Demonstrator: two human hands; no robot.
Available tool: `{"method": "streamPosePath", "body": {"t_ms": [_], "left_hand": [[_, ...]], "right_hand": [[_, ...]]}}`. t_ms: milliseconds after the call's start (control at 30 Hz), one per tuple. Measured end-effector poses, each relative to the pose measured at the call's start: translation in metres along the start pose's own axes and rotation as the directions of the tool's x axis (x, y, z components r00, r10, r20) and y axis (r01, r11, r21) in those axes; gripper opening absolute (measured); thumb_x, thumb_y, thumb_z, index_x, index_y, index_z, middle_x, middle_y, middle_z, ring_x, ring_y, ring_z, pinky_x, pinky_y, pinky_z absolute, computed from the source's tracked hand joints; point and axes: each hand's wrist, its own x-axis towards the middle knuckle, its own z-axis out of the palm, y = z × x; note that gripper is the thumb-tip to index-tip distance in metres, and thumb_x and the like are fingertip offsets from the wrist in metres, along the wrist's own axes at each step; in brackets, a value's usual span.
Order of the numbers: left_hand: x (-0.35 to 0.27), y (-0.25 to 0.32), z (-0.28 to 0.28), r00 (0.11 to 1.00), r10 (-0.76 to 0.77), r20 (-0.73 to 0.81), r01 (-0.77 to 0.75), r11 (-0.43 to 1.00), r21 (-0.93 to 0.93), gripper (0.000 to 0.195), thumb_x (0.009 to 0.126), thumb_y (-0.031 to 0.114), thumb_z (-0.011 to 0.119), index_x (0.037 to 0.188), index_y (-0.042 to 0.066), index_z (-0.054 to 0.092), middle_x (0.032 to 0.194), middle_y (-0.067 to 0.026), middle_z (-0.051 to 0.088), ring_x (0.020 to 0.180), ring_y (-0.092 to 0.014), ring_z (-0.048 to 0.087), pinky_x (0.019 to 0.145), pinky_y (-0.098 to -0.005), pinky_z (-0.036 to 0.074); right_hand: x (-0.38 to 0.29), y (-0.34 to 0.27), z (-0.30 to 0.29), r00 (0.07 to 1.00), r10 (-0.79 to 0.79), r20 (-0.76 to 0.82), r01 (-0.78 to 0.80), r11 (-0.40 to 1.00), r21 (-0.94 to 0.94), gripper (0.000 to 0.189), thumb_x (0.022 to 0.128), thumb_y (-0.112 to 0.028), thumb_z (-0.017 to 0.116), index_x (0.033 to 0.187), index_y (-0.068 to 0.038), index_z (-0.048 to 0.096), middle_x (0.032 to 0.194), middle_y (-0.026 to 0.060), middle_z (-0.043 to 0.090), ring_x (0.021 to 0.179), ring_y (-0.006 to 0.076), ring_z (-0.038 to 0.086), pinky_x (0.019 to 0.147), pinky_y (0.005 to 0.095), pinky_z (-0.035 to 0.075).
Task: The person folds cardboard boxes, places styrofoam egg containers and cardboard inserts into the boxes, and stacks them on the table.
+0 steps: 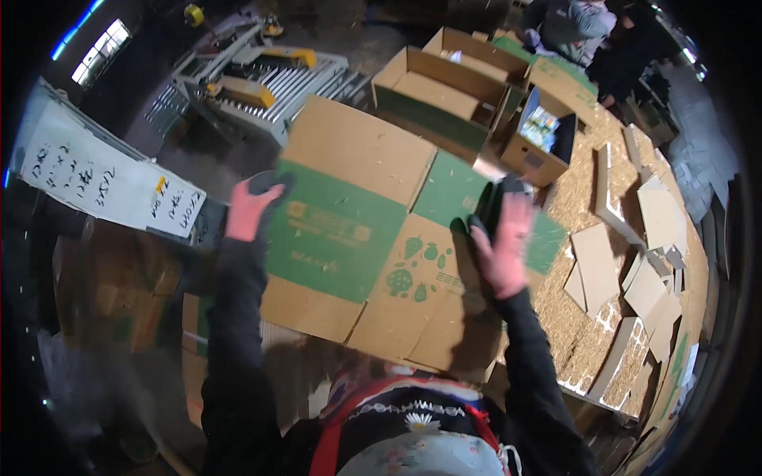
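Note:
A flattened cardboard box (387, 238) with green printed bands and fruit drawings lies in front of me. At its left edge is my left hand (257, 201), in a pink glove with dark fingertips, thumb against the board's edge; whether it grips the board is unclear. My right hand (506, 235), gloved the same way and slightly blurred, is over the right part of the board with fingers extended and the thumb apart. Its dark shadow falls on the board. Whether the right palm touches the cardboard cannot be told.
Open cardboard boxes (440, 95) stand beyond the board, beside a smaller box (539, 140) with packets inside. Loose cardboard pieces (595, 268) lie on a chip-covered surface at right. A roller conveyor (280, 77) and a panel with handwriting (107, 172) are at left. Other people (571, 30) are at upper right.

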Motion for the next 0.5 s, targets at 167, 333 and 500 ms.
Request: {"method": "streamPosePath", "body": {"t_ms": [167, 333, 500], "left_hand": [[0.003, -0.02, -0.034, 0.981, 0.026, -0.192, -0.07, 0.972, -0.222, 0.018, 0.077, 0.011, 0.064, 0.089, -0.002, 0.063, 0.078, -0.0047, 0.064, 0.064, -0.011, 0.058, 0.06, -0.0238, 0.047], [0.015, 0.016, -0.038, 0.915, 0.143, 0.377, -0.104, 0.987, -0.121, 0.028, 0.085, 0.024, 0.054, 0.086, -0.003, 0.059, 0.079, -0.0078, 0.063, 0.072, -0.014, 0.059, 0.062, -0.029, 0.046], [0.018, 0.045, -0.019, 0.778, -0.307, 0.548, -0.377, 0.469, 0.799, 0.067, 0.076, 0.057, 0.051, 0.099, -0.006, 0.058, 0.093, -0.0209, 0.061, 0.086, -0.031, 0.059, 0.078, -0.0391, 0.044]], "right_hand": [[-0.003, -0.057, -0.187, 0.931, -0.364, 0.022, 0.36, 0.926, 0.117, 0.069, 0.063, -0.036, 0.072, 0.115, 0.002, 0.045, 0.126, 0.021, 0.04, 0.116, 0.0388, 0.037, 0.097, 0.0558, 0.025], [-0.044, -0.063, -0.191, 0.833, -0.541, 0.118, 0.553, 0.801, -0.228, 0.026, 0.071, -0.016, 0.057, 0.094, -0.004, 0.06, 0.107, 0.0117, 0.056, 0.098, 0.0263, 0.053, 0.085, 0.0451, 0.04], [-0.004, -0.077, -0.224, 0.758, -0.638, -0.138, 0.602, 0.765, -0.23, 0.027, 0.065, -0.005, 0.058, 0.091, 0.001, 0.06, 0.088, 0.0128, 0.059, 0.078, 0.0253, 0.056, 0.067, 0.0364, 0.044]]}}
